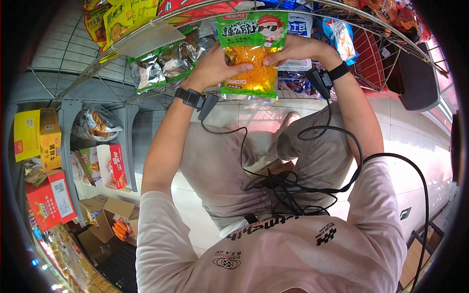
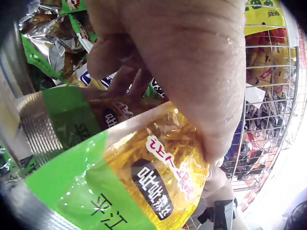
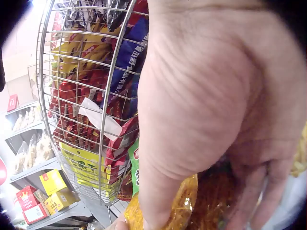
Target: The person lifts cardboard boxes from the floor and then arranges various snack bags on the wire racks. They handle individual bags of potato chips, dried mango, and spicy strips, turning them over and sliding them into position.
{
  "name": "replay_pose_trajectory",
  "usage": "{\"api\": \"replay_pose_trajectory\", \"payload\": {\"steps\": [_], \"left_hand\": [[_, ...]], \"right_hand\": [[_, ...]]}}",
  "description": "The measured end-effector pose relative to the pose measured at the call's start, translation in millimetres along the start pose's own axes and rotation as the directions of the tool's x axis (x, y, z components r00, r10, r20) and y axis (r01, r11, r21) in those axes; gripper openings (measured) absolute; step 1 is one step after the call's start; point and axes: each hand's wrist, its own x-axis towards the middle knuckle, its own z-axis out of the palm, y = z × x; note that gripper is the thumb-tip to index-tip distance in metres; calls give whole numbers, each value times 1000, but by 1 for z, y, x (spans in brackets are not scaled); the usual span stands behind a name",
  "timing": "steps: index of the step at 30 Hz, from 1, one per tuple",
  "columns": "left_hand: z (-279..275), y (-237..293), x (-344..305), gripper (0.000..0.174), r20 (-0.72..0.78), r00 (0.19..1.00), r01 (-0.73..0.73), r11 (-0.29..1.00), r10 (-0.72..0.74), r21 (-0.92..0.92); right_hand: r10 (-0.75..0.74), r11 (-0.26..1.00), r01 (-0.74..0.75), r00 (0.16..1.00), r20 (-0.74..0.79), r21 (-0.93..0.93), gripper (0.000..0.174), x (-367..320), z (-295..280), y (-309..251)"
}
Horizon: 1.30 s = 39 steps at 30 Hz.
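Note:
A green and orange snack packet [image 1: 251,61] with a clear window over yellow shreds stands upright between both hands in the head view. My left hand [image 1: 207,71] grips its left side, thumb across the front and fingers behind. From the other side my right hand [image 1: 303,51] holds it, thumb pressing the window. The left wrist view shows the snack packet [image 2: 153,172] close up, with a like green-banded packet [image 2: 72,117] behind it; the left fingers reach round the back. In the right wrist view the right thumb lies on the yellow packet [image 3: 182,206].
A wire basket rack [image 1: 112,58] full of snack bags curves round in front. Shelves at the left carry yellow boxes [image 1: 49,136] and a red box [image 1: 51,200]. An opened carton [image 1: 105,219] stands below them. Black cables [image 1: 288,185] loop over the person's lap.

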Motion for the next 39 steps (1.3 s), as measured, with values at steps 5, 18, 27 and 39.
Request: {"api": "replay_pose_trajectory", "payload": {"steps": [5, 18, 27, 39], "left_hand": [[0, -1, 0, 89, 2, 1000, -4, 1000, 4, 24], [-1, 1, 0, 91, 3, 1000, -15, 999, 15, 45], [0, -1, 1, 95, -7, 1000, -15, 997, 15, 78], [1, -7, 2, 96, -2, 999, -34, 999, 34, 41]], "right_hand": [[-27, 999, 28, 1000, -16, 20, 64, 5, 0, 11], [-18, 1000, 18, 1000, 0, 16, 66, -1, -1, -1], [-15, 1000, 15, 1000, -7, -1, 65, -2, 0, -4], [-25, 1000, 25, 1000, -11, 6, 66, 1, 0, 3]]}}
